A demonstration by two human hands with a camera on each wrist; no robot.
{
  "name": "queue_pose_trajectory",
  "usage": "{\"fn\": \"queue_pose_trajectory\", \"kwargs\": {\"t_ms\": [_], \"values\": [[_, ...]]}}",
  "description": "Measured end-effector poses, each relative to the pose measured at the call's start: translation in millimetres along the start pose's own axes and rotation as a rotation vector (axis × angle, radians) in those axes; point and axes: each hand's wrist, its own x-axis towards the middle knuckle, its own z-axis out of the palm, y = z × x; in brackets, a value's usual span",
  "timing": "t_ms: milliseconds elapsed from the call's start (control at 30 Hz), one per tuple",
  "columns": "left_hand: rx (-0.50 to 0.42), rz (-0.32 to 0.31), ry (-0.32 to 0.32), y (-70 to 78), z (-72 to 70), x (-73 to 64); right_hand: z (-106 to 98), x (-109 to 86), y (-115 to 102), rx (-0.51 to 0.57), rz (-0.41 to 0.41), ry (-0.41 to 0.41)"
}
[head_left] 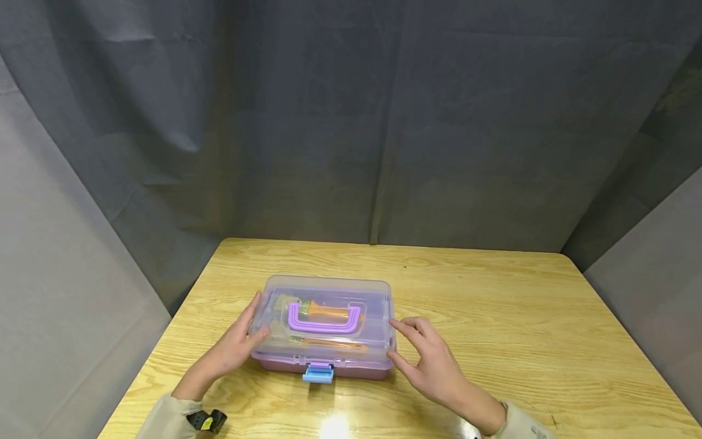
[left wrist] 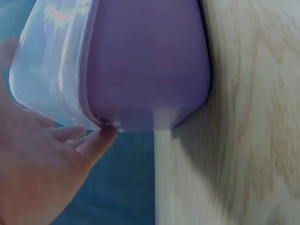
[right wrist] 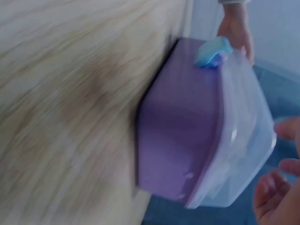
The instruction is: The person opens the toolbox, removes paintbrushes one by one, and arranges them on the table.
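Observation:
A plastic storage box (head_left: 323, 369) with a purple base and a clear lid (head_left: 378, 305) rests on the table, lid down. On the lid lies a purple handle (head_left: 323, 327). The blue latch (head_left: 318, 373) sticks out at the front. Through the lid show an orange-handled brush (head_left: 326, 310) and a thinner brush (head_left: 334, 344). My left hand (head_left: 233, 344) touches the lid's left end, thumb over its top; in the left wrist view a fingertip (left wrist: 111, 131) meets the rim. Spread fingers of my right hand (head_left: 430, 360) are at the lid's right edge, thumb and forefinger closest.
The box stands left of centre on a wooden table (head_left: 493, 311). Behind the table hangs a dark curtain (head_left: 307, 134), with grey panels (head_left: 66, 256) at the sides. A black band (head_left: 207, 421) is on the left wrist.

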Motion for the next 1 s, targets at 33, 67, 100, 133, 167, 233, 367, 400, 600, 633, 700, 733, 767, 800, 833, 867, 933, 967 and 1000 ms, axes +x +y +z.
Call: {"fn": "queue_pose_trajectory", "kwargs": {"t_ms": [33,67,100,133,167,233,367,400,600,633,700,733,767,800,833,867,933,967,1000], "values": [[-0.017,-0.010,-0.010,-1.5,-0.3,-0.4,0.6,-1.3,3.1,-0.020,0.022,-0.016],[-0.042,-0.017,-0.021,-2.9,-0.6,-0.7,1.6,-2.8,5.8,-0.029,0.047,-0.043],[-0.065,-0.026,-0.032,-4.4,-0.8,-0.9,2.6,-4.3,8.1,-0.024,0.075,-0.083],[-0.086,-0.031,-0.041,-5.5,-1.0,-0.9,3.7,-5.7,9.8,-0.006,0.103,-0.126],[-0.106,-0.033,-0.049,-6.5,-1.0,-0.9,5.2,-7.3,11.2,0.013,0.131,-0.170],[-0.135,-0.034,-0.056,-7.8,-0.3,-0.4,7.9,-9.8,13.0,0.039,0.163,-0.236],[-0.135,-0.018,-0.044,-7.4,1.9,-0.3,10.0,-11.7,12.3,0.055,0.173,-0.286],[-0.136,-0.021,-0.042,-6.8,2.3,-0.4,9.8,-11.5,11.7,0.050,0.165,-0.285],[-0.117,-0.062,0.004,3.2,3.1,0.5,8.4,-7.8,9.2,0.022,0.152,-0.312],[-0.108,-0.066,0.015,4.9,3.2,1.0,8.3,-6.7,9.2,0.012,0.147,-0.313],[-0.093,-0.073,0.029,7.4,3.4,1.8,7.9,-4.3,9.6,-0.010,0.134,-0.305],[-0.086,-0.075,0.034,8.3,3.2,2.1,7.7,-3.2,10.1,-0.024,0.123,-0.299],[-0.078,-0.081,0.038,8.9,3.1,2.3,7.3,-2.1,10.8,-0.042,0.111,-0.292],[-0.072,-0.086,0.042,9.4,3.0,2.5,6.8,-1.2,11.5,-0.057,0.096,-0.283],[-0.074,-0.093,0.044,9.6,2.8,2.6,6.3,-0.2,12.6,-0.072,0.074,-0.275],[-0.071,-0.098,0.047,9.9,2.6,2.6,5.5,0.7,13.7,-0.090,0.048,-0.266],[-0.067,-0.103,0.053,10.4,2.2,2.7,3.7,3.1,15.9,-0.115,-0.010,-0.248],[-0.068,-0.106,0.056,10.4,2.1,2.6,2.5,4.5,16.9,-0.122,-0.043,-0.239],[-0.068,-0.109,0.057,10.7,2.0,2.4,1.5,6.0,18.0,-0.125,-0.081,-0.232]]}}
